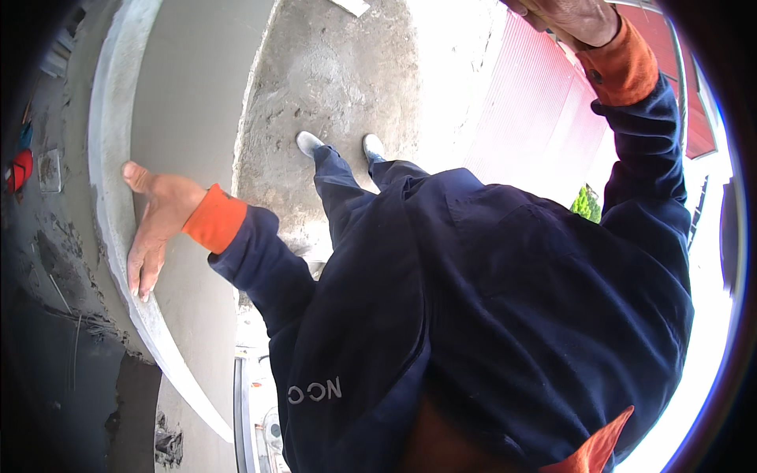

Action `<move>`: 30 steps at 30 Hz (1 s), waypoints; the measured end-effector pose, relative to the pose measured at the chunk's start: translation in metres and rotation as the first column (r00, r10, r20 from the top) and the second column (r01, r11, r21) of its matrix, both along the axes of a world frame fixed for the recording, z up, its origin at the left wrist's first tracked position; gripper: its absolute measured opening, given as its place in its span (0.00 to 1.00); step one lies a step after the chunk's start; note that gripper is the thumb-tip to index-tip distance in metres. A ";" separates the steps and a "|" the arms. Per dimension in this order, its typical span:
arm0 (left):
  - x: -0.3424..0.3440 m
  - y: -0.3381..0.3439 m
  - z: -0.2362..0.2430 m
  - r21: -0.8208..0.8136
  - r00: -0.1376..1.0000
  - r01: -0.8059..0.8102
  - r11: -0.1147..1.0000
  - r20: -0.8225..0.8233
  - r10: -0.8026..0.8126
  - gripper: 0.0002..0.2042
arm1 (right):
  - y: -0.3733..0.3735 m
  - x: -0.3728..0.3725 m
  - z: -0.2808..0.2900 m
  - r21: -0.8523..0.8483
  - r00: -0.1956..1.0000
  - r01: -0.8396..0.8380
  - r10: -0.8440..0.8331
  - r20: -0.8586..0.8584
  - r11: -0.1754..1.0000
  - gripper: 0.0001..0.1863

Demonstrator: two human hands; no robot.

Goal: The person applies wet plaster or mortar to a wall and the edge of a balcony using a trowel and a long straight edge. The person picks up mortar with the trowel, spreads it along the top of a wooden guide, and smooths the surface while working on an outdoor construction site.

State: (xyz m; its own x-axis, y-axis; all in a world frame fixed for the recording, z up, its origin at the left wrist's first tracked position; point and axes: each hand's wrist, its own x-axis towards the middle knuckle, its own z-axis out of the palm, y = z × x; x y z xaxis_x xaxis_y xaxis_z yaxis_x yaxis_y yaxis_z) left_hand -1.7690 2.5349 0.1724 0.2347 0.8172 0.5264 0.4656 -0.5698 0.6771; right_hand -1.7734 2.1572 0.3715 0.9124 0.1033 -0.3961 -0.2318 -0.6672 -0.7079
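Note:
My left hand [157, 221] lies on a pale straight-edged ledge or strip [112, 79], bent by the lens, along a smooth grey plastered surface [183, 94]. Its thumb is spread from the fingers, whose tips rest on the strip. My right hand [566, 17] is raised at the top right, partly cut off by the frame edge, its fingers curled; what they grip is hidden. Both arms wear dark navy sleeves with orange cuffs.
My shoes stand on a rough, stained concrete floor [331, 71]. A pink corrugated panel [512, 94] and a small green plant [583, 205] are at the right. A red object [19, 169] and rough grey masonry [55, 252] lie at the far left.

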 end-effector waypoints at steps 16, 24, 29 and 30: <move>-0.006 -0.070 0.030 -0.066 0.920 0.275 0.959 -0.272 -0.283 0.72 | -0.237 -0.359 -0.319 -0.254 0.620 0.621 -0.663 -0.421 0.742 0.38; -0.010 -0.069 0.015 0.112 0.935 0.177 0.978 -0.331 -0.131 0.70 | -0.235 -0.447 -0.390 -0.359 0.395 0.685 -0.737 -0.548 0.634 0.24; 0.002 -0.073 -0.004 0.208 0.941 0.248 0.946 -0.284 -0.184 0.69 | -0.197 -0.435 -0.400 -0.265 0.512 0.611 -0.628 -0.586 0.746 0.28; -0.003 -0.073 0.001 0.201 0.942 0.253 0.946 -0.273 -0.193 0.69 | -0.191 -0.417 -0.397 -0.236 0.588 0.552 -0.574 -0.570 0.799 0.27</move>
